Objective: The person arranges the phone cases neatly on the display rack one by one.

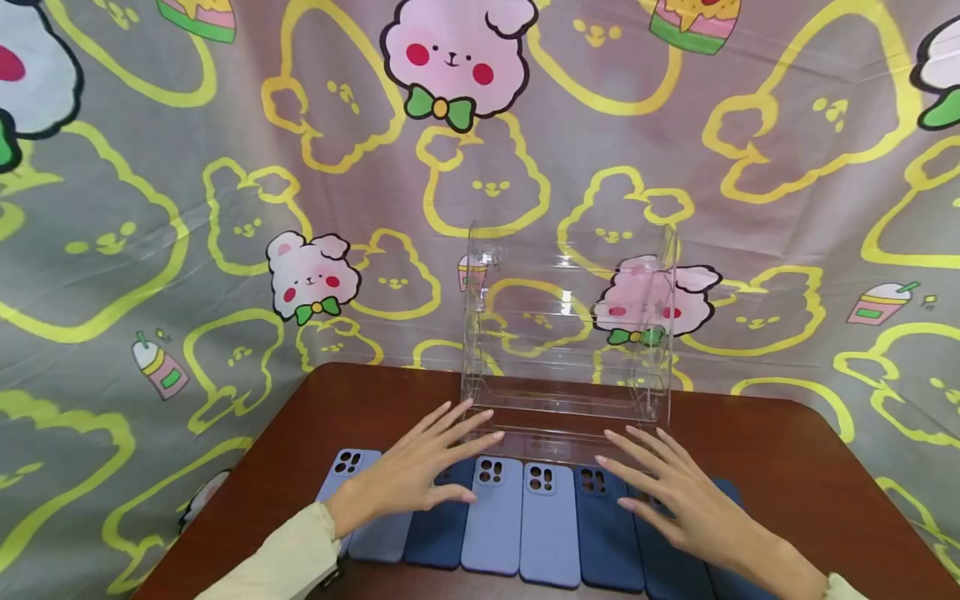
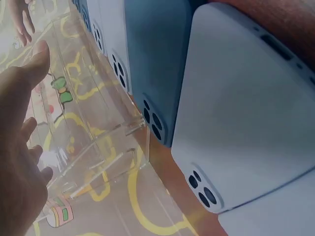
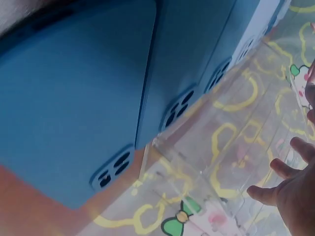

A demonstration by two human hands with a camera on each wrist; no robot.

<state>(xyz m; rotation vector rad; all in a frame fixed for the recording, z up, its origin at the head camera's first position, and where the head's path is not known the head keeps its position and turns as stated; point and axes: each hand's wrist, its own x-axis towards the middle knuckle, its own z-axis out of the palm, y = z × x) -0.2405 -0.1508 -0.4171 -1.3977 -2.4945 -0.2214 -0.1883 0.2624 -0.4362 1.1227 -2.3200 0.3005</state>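
Several phone cases lie side by side in a row along the near part of the table, camera cutouts pointing away from me. Some are light blue, like this light blue case [image 1: 491, 529]; others are navy, like this navy case [image 1: 611, 537]. My left hand [image 1: 420, 467] hovers over the left part of the row, fingers spread, holding nothing. Over the right part, my right hand [image 1: 678, 492] is likewise spread and holds nothing. Both hands partly hide the cases beneath them. A clear tiered acrylic stand [image 1: 570, 408] stands behind the row, between the two hands.
The brown table [image 1: 780, 450] has rounded far corners. Close behind it hangs a grey-pink cloth [image 1: 495, 192] printed with cartoon bears and drinks.
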